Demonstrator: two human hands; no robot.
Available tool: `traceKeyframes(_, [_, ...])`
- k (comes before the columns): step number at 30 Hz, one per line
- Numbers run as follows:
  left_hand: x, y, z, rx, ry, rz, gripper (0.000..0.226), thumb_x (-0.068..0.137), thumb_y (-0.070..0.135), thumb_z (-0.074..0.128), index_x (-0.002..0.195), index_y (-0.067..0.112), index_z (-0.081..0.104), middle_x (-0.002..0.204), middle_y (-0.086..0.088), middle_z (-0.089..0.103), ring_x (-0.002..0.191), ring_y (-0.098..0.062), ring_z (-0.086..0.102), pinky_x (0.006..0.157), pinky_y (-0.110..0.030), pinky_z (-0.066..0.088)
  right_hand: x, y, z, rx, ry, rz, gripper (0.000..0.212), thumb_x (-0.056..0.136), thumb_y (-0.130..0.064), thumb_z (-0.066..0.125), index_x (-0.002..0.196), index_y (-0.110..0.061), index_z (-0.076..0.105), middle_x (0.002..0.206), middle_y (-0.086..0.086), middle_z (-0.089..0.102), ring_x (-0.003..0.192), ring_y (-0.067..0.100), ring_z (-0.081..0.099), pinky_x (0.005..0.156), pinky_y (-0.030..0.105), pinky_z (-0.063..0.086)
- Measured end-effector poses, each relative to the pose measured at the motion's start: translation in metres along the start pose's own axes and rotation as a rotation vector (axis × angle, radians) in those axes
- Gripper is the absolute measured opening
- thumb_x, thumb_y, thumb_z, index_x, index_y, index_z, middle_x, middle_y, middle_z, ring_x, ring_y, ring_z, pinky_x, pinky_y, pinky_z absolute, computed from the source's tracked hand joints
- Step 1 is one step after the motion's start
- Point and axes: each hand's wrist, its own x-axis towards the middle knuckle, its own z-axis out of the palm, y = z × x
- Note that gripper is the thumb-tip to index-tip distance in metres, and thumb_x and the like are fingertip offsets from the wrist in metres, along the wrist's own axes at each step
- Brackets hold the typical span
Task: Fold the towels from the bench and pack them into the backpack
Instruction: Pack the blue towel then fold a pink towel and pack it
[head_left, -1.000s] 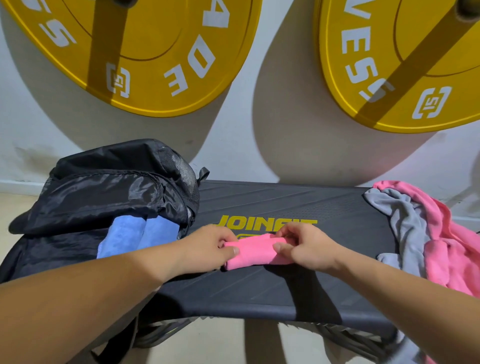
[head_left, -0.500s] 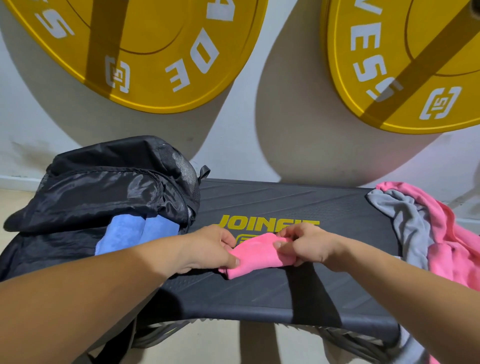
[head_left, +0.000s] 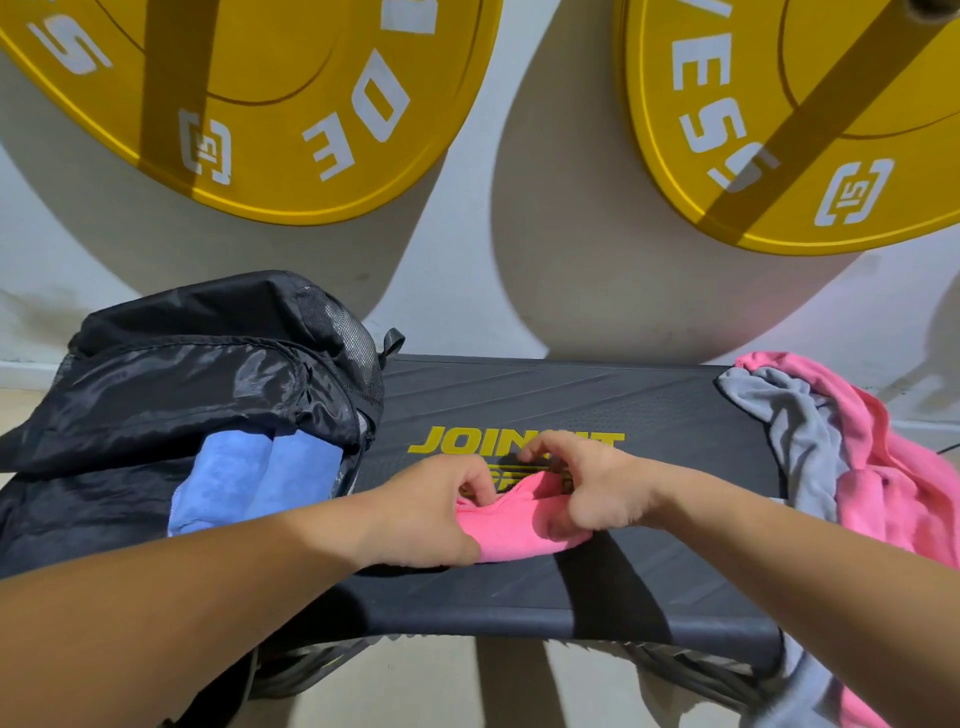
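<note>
A small folded pink towel (head_left: 511, 530) is being pinched at the middle of the dark grey desk (head_left: 597, 587); its left end is being gripped by the curled fingers of the left hand (head_left: 426, 512), its right end by those of the right hand (head_left: 597, 488); a light blue towel (head_left: 249, 478) is being carried in the open black nylon backpack (head_left: 197, 384) at the desk's left end.

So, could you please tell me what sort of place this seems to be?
Probably a gym: large yellow weight plates by the wall, and a black branded exercise bench with towels and a backpack on it.
</note>
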Motion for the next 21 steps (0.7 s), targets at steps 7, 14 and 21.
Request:
traceKeyframes(7, [-0.013,0.016,-0.018,0.011,0.052,0.111,0.037,0.067,0.014,0.069,0.097,0.034,0.061,0.093,0.02,0.063,0.08,0.004,0.057,0.065,-0.012,0.04,-0.003,-0.025,0.006,-0.237,-0.151,-0.086,0.039,0.069,-0.006,0.071,0.099,-0.028,0.061,0.086,-0.004,0.062,0.076,0.016,0.059,0.057,0.027,0.047])
traceKeyframes(14, [-0.031,0.01,-0.035,-0.049,0.158,0.043,0.03,0.068,0.017,0.062,0.094,0.029,0.072,0.085,0.011,0.072,0.069,-0.007,0.062,0.063,-0.024,0.049,-0.009,-0.029,0.001,0.01,-0.066,-0.186,0.062,0.066,-0.015,0.083,0.121,-0.035,0.062,0.106,-0.006,0.071,0.093,0.018,0.069,0.08,0.034,0.061])
traceKeyframes(21, [-0.059,0.026,-0.064,-0.194,0.117,-0.128,0.015,0.075,0.005,0.065,0.086,0.014,0.07,0.073,0.004,0.071,0.059,-0.006,0.058,0.06,-0.023,0.047,-0.018,-0.058,-0.012,0.125,-0.059,-0.261,0.034,0.074,-0.012,0.084,0.104,-0.024,0.077,0.083,-0.008,0.07,0.072,0.005,0.061,0.068,0.024,0.053])
